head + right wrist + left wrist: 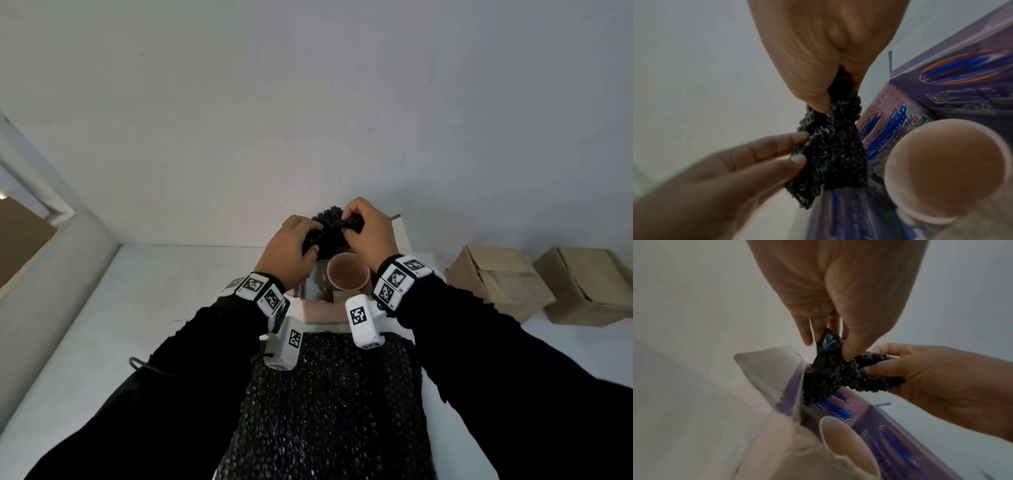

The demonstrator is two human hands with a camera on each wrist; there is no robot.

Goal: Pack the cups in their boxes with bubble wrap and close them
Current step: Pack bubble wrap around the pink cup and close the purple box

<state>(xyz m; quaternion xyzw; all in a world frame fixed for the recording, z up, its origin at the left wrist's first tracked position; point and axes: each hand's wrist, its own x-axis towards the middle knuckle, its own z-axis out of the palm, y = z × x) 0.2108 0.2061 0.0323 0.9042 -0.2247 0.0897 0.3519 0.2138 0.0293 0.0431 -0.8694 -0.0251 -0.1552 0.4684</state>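
Hands first, from the head view: my left hand (294,246) and right hand (368,229) both pinch a crumpled piece of black bubble wrap (329,229) above the far side of the open purple box (317,310), where the cup (347,272) stands upright with its mouth open. A larger sheet of bubble wrap (332,404) lies near me on the white table (130,308), and two closed cardboard boxes (500,284) sit well apart to the right. From the left wrist, my thumb and fingers (849,344) nip the upper corner of the wad while the right hand (920,374) holds its other end; a raised flap (766,368) stands just left of the wad, touching it or nearly so. From the right wrist, the right fingers (813,91) clamp the top of the wrap (832,149) and the left fingertips (795,146) hold its lower edge, the cup's rim (941,168) close beside. I judge the risk is catching that flap or nudging the cup over as I push the wad down, since the box leaves little room around the cup. Open table lies to the left; the wall is close behind.
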